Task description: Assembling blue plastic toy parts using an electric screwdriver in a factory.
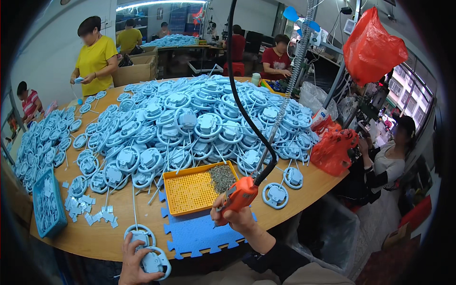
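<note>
At the table's near edge, my left hand [133,263] grips a light blue plastic wheel-shaped part [157,264]. A second wheel-shaped part [141,233], with a thin rod reaching away from it, lies against my fingers. Closed around an orange electric screwdriver [241,192] is my right hand [240,219], above the near side of a blue foam mat [197,237]. The screwdriver hangs from a metal coil spring [283,107] and a black cable [247,121]. Beyond the mat, a yellow perforated tray [187,192] holds a heap of small screws [222,178].
A large heap of light blue wheel-shaped parts [190,114] covers the table's far side. Small flat pieces [95,216] and a blue basket [59,216] stand at left. Red plastic bags [332,152] lie at right. A person in yellow [98,57] stands across the table.
</note>
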The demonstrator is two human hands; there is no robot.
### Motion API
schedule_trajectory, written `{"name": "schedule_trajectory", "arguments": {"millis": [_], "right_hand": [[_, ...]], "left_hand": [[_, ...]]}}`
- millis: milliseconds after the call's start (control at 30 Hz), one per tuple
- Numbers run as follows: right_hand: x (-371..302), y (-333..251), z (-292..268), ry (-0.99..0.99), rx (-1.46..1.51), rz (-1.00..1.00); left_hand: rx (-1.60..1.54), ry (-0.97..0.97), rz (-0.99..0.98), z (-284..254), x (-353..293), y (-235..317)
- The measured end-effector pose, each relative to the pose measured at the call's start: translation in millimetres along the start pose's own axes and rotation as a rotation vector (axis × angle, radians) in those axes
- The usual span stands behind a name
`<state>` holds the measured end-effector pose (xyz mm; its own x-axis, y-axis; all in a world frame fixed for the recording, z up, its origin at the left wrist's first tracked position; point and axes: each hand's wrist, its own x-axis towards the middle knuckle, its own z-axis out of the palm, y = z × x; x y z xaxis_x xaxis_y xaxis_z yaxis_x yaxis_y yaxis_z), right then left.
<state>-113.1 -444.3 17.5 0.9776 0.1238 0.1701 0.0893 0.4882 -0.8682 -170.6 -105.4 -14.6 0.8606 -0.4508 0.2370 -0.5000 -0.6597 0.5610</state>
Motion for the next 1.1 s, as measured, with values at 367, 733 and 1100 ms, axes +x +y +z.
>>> {"name": "schedule_trajectory", "arguments": {"millis": [367,733,1100], "right_hand": [[3,-2,7,-0.036,-0.092,-0.036],[5,17,4,-0.13,0.011,-0.108],[6,19,31,-0.129,-0.141,-0.25]], "left_hand": [[0.116,-0.135,-0.031,-2,18,-17],[0.292,-0.082,0.01,-2,-5,9],[0.515,0.381,-0.539,22,-178,-42]]}}
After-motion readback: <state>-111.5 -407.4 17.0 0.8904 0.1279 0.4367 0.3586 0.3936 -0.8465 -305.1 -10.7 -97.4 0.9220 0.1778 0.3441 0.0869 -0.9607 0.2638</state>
